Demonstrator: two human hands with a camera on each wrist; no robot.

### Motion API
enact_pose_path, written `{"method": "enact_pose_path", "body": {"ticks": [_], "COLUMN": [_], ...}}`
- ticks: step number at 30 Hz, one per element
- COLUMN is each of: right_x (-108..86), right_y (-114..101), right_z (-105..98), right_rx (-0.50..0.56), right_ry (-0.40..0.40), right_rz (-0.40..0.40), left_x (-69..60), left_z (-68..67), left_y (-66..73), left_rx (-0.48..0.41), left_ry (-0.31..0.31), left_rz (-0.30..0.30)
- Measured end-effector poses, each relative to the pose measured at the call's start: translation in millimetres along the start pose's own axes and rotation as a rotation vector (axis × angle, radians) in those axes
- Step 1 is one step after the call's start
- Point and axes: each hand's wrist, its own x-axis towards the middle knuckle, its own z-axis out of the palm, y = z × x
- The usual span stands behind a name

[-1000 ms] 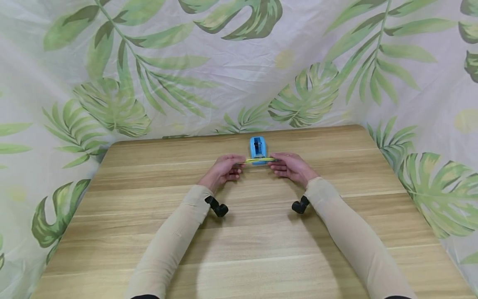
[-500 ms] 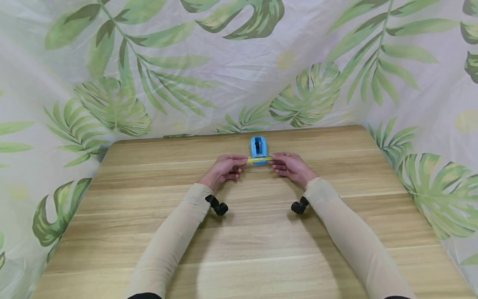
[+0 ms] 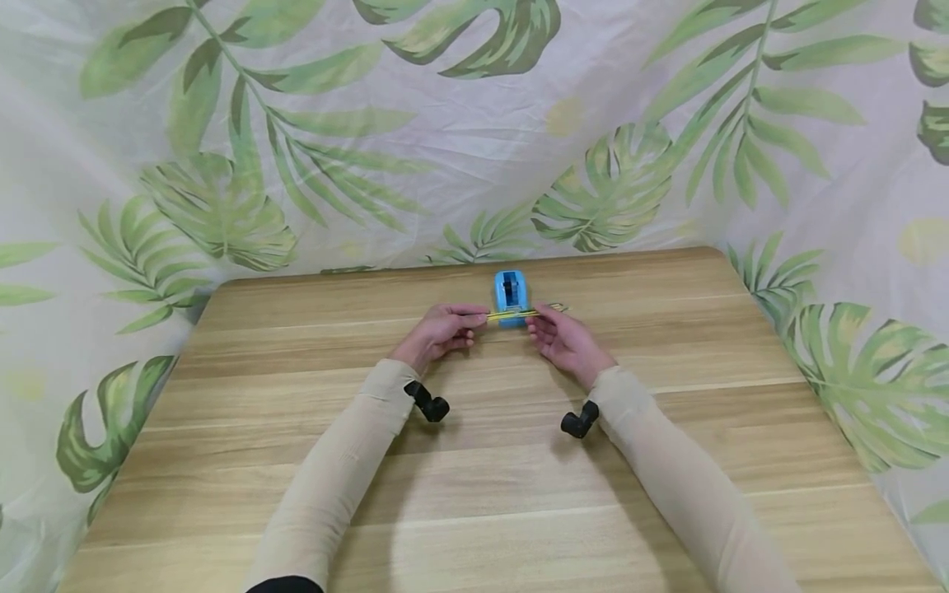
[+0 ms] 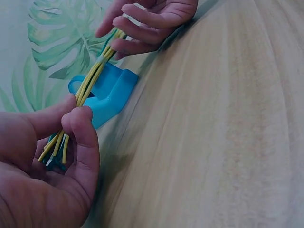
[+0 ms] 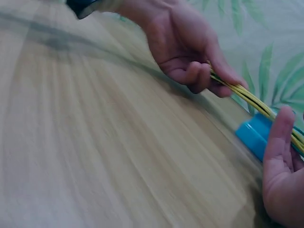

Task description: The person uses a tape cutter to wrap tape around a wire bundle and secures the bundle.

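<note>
A thin bundle of yellow and green wires (image 4: 90, 80) stretches between the two hands, with a pale, shiny band around it partway along. My left hand (image 3: 442, 331) pinches one end between thumb and fingers; loose wire tips show below that grip in the left wrist view. At the other side, my right hand (image 3: 565, 339) holds the bundle with thumb and fingertips, and wire ends poke out beyond it. Just behind and below the wires sits a blue tape dispenser (image 3: 510, 287) on the table, its front end partly covered by the bundle.
The wood-grain table (image 3: 489, 494) ends at a back edge close behind the dispenser. A white curtain with green leaf prints (image 3: 474, 123) hangs along the back and sides. Black wrist cameras (image 3: 428, 402) stick out inward from both sleeves.
My right hand has turned and slid a little left along the bundle, so more wire ends show past its fingers. The left hand stays nearly in place, and the dispenser has not moved.
</note>
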Motion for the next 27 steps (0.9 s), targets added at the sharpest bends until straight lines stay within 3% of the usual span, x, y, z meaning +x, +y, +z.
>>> {"method": "enact_pose_path", "body": {"ticks": [7,20,24,27], "right_x": [3.4,5.5,6.1,6.9], "right_y": [16,25,25,25], "right_z": [13,27,28,27], "right_rx": [-0.115,-0.082,-0.084,-0.079], "right_ry": [-0.033,0.043,0.049,0.052], "right_rz": [-0.012,-0.027,-0.029,-0.03], "left_x": [1.9,2.0,0.8,-0.7], "left_z": [-3.7,-4.4,-3.2,-2.2], "left_y": [-2.1,-1.8,-1.2,0.1], "left_rx": [0.014,0.039,0.098,0.197], "left_ry": [-0.013,-0.027,-0.024,-0.024], "left_rz": [0.0,0.028,0.051,0.083]}}
